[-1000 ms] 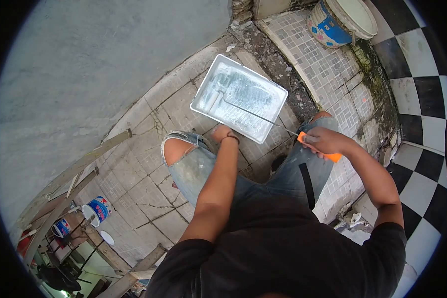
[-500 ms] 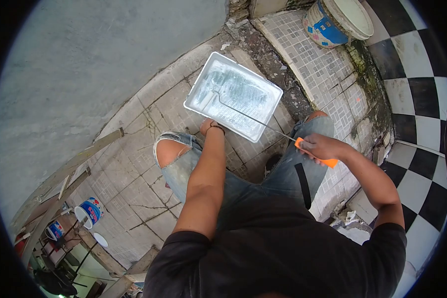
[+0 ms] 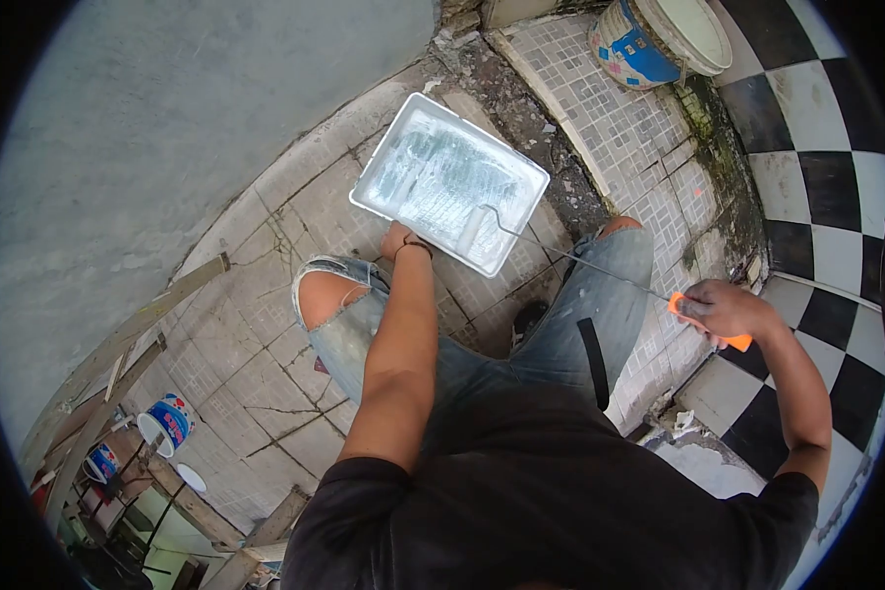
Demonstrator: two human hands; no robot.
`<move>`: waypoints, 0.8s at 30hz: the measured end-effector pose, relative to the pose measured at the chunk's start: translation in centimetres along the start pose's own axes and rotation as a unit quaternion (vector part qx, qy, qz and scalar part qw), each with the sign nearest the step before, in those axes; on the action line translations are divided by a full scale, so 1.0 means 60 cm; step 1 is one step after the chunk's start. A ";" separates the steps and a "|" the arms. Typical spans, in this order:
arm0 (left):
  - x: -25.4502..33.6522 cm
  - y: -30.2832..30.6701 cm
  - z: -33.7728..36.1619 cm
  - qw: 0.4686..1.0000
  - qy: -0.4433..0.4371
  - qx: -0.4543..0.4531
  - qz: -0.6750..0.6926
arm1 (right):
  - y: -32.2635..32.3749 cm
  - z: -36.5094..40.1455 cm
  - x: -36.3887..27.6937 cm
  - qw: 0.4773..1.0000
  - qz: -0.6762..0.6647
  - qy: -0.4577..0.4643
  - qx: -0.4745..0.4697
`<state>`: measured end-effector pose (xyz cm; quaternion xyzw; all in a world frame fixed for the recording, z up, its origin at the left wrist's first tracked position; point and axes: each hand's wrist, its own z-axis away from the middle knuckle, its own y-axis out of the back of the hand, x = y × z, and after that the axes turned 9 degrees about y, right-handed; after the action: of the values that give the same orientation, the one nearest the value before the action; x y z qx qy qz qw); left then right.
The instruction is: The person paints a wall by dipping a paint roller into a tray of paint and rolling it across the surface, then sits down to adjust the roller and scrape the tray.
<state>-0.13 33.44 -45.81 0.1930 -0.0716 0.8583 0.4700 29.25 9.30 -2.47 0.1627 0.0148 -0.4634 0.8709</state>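
A white paint tray [image 3: 449, 187] coated with wet white paint lies on the tiled floor in front of my knees. My left hand [image 3: 398, 239] grips its near rim at the left; the fingertips are partly hidden. Wrapped round the orange handle of a paint roller [image 3: 474, 232] is my right hand [image 3: 723, 313], out beyond my right knee. The roller's long thin metal rod crosses over my right thigh, and its white head rests inside the tray, close to the near right corner.
A large paint bucket [image 3: 649, 44] stands at the upper right beside a checkered tiled wall [image 3: 836, 192]. The grey wall [image 3: 197, 118] rises on the left. At lower left are wooden planks [image 3: 147, 334] and smaller tubs [image 3: 167, 425]. A broken, rubble-filled strip [image 3: 531, 108] runs behind the tray.
My right hand has pulled back to the right, drawing the roller head across the tray from its left side to the near right end. The left hand stays at the rim.
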 end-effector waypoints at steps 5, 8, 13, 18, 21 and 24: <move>0.014 -0.022 0.071 0.992 -0.069 0.008 -0.108 | -0.075 -0.100 -0.003 0.991 -0.091 0.101 0.004; 0.003 -0.024 0.027 0.972 -0.125 0.049 -0.191 | -0.093 -0.103 -0.025 0.984 -0.144 0.106 -0.001; -0.050 -0.039 -0.091 0.990 -0.134 0.044 -0.015 | -0.085 -0.006 0.018 0.993 -0.106 0.050 0.009; -0.021 -0.034 -0.024 0.978 -0.180 0.053 -0.093 | -0.085 -0.013 -0.006 0.997 -0.068 0.035 0.020; -0.032 -0.039 -0.020 0.949 -0.194 0.121 -0.218 | -0.092 -0.107 -0.044 0.988 -0.105 0.110 0.025; -0.031 -0.050 -0.027 0.963 -0.163 0.129 -0.173 | -0.070 -0.103 -0.055 0.985 -0.114 0.129 0.020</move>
<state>2.87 34.14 -48.22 0.3982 -0.0016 0.7231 0.5644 24.74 11.60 -8.85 0.2355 0.1359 -0.5349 0.8000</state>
